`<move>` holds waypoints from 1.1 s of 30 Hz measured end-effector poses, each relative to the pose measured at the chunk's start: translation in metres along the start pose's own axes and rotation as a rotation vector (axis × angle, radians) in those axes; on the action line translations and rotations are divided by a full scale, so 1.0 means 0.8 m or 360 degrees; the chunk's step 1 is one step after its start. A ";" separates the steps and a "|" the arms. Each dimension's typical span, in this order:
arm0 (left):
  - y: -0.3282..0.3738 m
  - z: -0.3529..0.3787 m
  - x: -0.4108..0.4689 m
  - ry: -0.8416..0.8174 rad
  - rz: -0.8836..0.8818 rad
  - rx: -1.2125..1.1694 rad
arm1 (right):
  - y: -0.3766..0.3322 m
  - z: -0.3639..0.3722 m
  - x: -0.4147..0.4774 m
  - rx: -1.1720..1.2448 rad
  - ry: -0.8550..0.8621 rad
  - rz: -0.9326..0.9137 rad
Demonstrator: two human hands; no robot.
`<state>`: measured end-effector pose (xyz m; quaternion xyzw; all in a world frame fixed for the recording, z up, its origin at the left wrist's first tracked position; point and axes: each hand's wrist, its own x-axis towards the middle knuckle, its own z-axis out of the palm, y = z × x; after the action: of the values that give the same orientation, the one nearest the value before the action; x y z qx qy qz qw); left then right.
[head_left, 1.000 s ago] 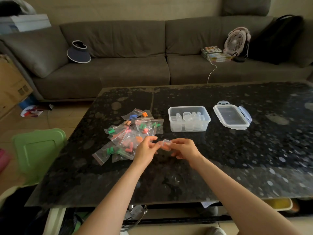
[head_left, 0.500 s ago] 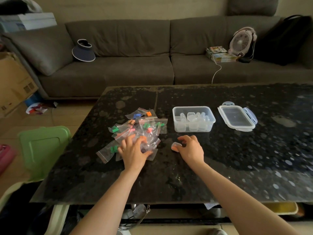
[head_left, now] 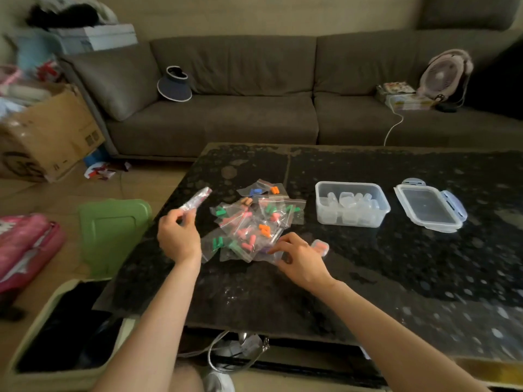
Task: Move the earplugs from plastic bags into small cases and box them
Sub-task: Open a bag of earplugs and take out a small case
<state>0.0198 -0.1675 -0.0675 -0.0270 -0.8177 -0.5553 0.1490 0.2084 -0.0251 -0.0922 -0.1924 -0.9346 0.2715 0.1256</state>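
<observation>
The left hand (head_left: pixel 178 239) is pinching a crumpled plastic bag (head_left: pixel 196 200), holding it up just left of the pile of bagged earplugs (head_left: pixel 254 222) on the worktop (head_left: pixel 368 278). The right hand (head_left: pixel 300 260) is touching the pile's near right edge with bent fingers; I cannot tell if it is gripping a bag. A small case (head_left: pixel 319 247) with orange earplugs is lying just right of the pile, and the clear box (head_left: pixel 319 210) and lid (head_left: pixel 428 206) are sitting further right.

Dark stone table (head_left: pixel 396 278): bag pile (head_left: pixel 254 222), small case (head_left: pixel 321 247), clear box (head_left: pixel 352 205), lid (head_left: pixel 430 206).
</observation>
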 end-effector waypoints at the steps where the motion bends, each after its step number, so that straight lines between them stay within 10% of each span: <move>1: -0.019 -0.008 0.021 0.0006 -0.0135 -0.0099 | -0.003 0.005 0.001 -0.0012 -0.0024 -0.0038; 10: -0.150 -0.165 0.114 0.0379 -0.0757 -0.0064 | -0.011 0.025 0.010 -0.0043 -0.0052 -0.0069; 17: -0.230 -0.208 0.142 -0.0018 -0.1050 0.0031 | -0.006 0.029 0.013 -0.0115 0.0015 -0.0068; 25: -0.195 -0.162 0.133 -0.0327 -0.0726 0.0193 | -0.053 0.054 0.028 -0.0232 0.0145 -0.0317; 33: -0.013 -0.090 0.024 -0.0989 -0.0003 0.0183 | -0.060 0.062 0.028 -0.0444 -0.0351 -0.0113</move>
<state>0.0148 -0.2396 -0.0473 -0.1860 -0.8542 -0.4734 -0.1073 0.1577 -0.0755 -0.1036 -0.1439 -0.9775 0.1542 0.0041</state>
